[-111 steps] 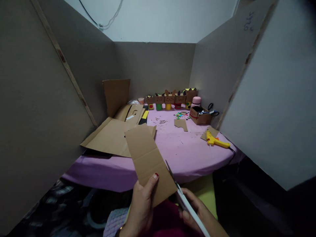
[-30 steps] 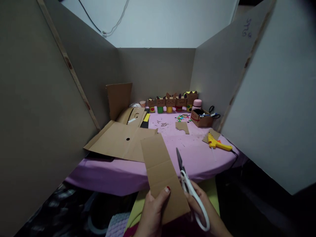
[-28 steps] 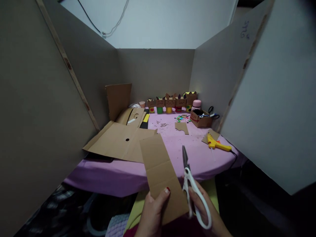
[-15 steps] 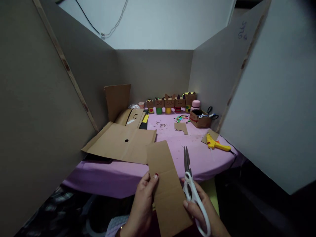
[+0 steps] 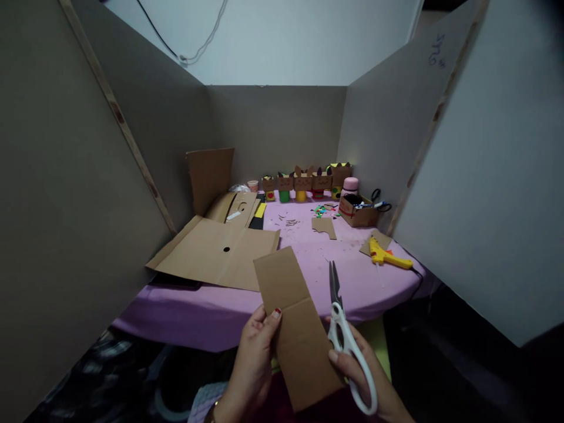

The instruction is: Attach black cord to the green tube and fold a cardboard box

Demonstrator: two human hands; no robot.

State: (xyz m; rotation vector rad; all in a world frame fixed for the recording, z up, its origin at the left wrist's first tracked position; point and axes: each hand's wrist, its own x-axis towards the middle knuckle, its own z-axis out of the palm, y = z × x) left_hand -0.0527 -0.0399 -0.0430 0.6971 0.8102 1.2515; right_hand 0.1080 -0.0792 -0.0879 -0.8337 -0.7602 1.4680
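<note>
Pinching a creased cardboard piece (image 5: 304, 335), the left hand (image 5: 254, 351) seemingly positions it, while the right hand (image 5: 353, 368), near right, grips scissors (image 5: 351, 342) whose blades any cut would need turned left.

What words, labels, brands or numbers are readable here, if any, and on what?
None can be read with certainty.
Right wall panel: purple handwriting, slanted and blurred, characters unclear.
Small brown box: red marking on its side, too small to read.
Paper cup: markings too small to tell.
Scissors, held cardboard, glue gun: no text visible.
</note>
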